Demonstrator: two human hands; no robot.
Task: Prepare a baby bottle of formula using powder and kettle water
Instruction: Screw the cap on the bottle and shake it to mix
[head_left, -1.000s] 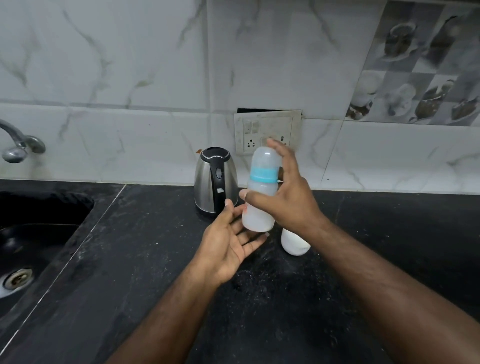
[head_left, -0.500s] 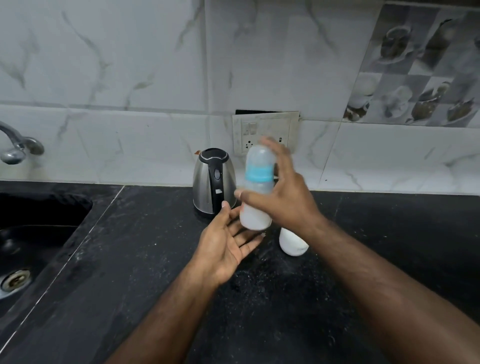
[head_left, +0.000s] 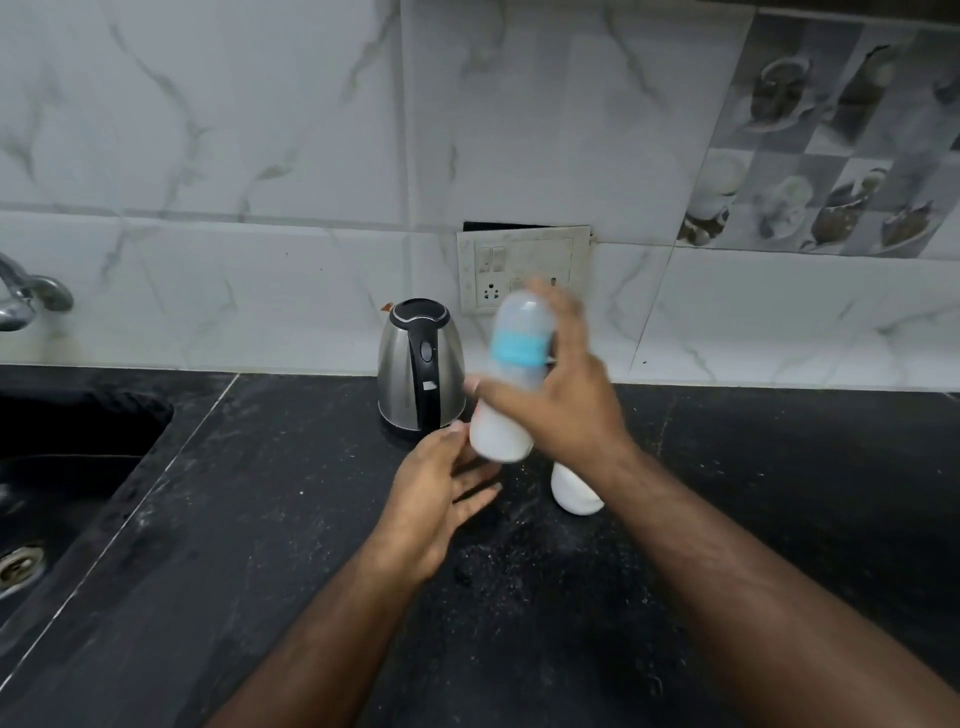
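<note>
My left hand (head_left: 434, 499) at centre frame, fingers straight and spread under the bottle (head_left: 511, 384), my right hand (head_left: 563, 400) wrapped round that blurred, upright bottle above the counter (head_left: 260, 519), white container (head_left: 574, 493) behind my wrist, kettle (head_left: 421, 366) by the wall, sink (head_left: 62, 467) far left

No text, brand or number can be read here. The kettle (head_left: 422, 364) bears a small pale label on its black strip, too blurred to make out, and the bottle (head_left: 511, 379) shows only a plain blue band.
</note>
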